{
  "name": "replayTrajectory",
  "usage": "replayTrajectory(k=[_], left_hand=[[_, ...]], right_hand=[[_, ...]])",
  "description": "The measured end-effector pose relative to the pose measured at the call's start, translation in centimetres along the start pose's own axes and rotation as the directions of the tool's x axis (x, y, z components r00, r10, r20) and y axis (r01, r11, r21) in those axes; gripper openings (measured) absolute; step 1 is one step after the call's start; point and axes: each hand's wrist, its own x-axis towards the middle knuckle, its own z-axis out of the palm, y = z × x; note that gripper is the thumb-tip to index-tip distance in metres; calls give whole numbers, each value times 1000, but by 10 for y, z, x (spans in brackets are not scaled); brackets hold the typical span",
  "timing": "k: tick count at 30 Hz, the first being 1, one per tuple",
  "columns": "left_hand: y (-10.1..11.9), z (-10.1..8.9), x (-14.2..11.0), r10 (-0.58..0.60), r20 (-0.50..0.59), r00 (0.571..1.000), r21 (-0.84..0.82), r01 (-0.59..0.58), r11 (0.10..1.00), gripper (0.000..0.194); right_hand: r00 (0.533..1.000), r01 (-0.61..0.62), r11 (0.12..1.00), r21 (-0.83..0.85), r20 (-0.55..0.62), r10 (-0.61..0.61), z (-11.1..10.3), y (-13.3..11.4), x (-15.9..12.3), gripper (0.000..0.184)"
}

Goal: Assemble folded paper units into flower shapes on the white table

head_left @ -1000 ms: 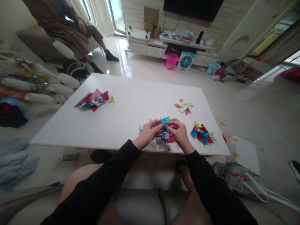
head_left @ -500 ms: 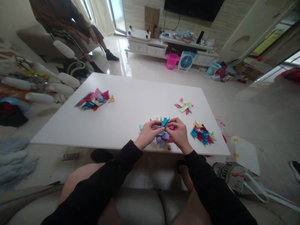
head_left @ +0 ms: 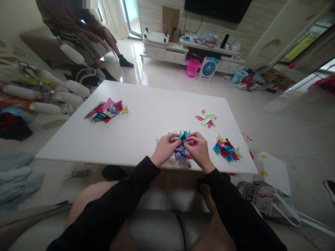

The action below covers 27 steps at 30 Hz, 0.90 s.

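My left hand (head_left: 165, 148) and my right hand (head_left: 200, 150) meet over the near edge of the white table (head_left: 146, 118). Both pinch a small folded blue paper piece (head_left: 183, 135) between thumbs and fingertips. Under my hands lies a pile of folded paper pieces (head_left: 181, 153) in purple, pink and blue. A second colourful pile (head_left: 226, 148) sits just right of my right hand. A small green and pink pile (head_left: 205, 118) lies farther back.
A larger pile of coloured paper (head_left: 106, 111) lies at the table's far left. Another person (head_left: 78, 31) sits beyond the table's left corner. A TV cabinet (head_left: 191, 52), pink basket (head_left: 192, 67) and fan (head_left: 208, 67) stand at the back. Bags and paper (head_left: 267, 188) lie on the floor at right.
The blue piece has got smaller between my fingers as both hands pressed it together and drew slightly nearer. The other person has shifted a little.
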Motion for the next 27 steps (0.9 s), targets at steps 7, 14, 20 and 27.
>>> replayTrajectory(k=[7,14,20,27], left_hand=[[-3,-1,0,-31,-59,998,41,34,999,24],[2,-4,3,-67,-170,983,-44,60,997,26],[6,-7,5,-102,-259,960,-105,77,991,26],[8,-7,3,-99,-255,962,-94,77,993,30]], right_hand=[[999,42,999,19,34,-43,0,-2,0,6],[985,169,986,8,44,-169,-7,-12,-1,6],[955,258,966,-25,156,-251,-7,-9,-6,17],[936,287,956,-69,230,-265,-1,6,-10,13]])
